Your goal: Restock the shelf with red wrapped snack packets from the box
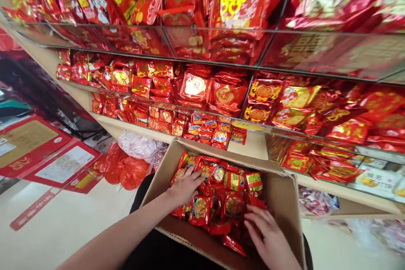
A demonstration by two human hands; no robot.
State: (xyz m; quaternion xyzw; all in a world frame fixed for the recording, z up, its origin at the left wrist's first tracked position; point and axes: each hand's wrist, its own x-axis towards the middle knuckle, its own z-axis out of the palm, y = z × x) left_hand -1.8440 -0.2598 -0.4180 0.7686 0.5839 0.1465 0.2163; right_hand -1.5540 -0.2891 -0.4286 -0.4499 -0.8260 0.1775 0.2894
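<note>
An open cardboard box (pixel 282 196) sits in front of me, filled with several small red and gold snack packets (pixel 225 196). My left hand (pixel 185 185) lies palm down on the packets at the box's left side, fingers spread over them. My right hand (pixel 268 238) reaches into the box's near right corner, fingertips touching the packets there. Neither hand has lifted a packet clear of the pile.
Glass-fronted shelves (pixel 221 46) packed with red and gold packets rise behind the box. Small packets (pixel 218 133) stand on the shelf ledge just above it. Red and white plastic bags (pixel 133 160) lie left of the box. Flat red boxes (pixel 34 145) rest on the floor at left.
</note>
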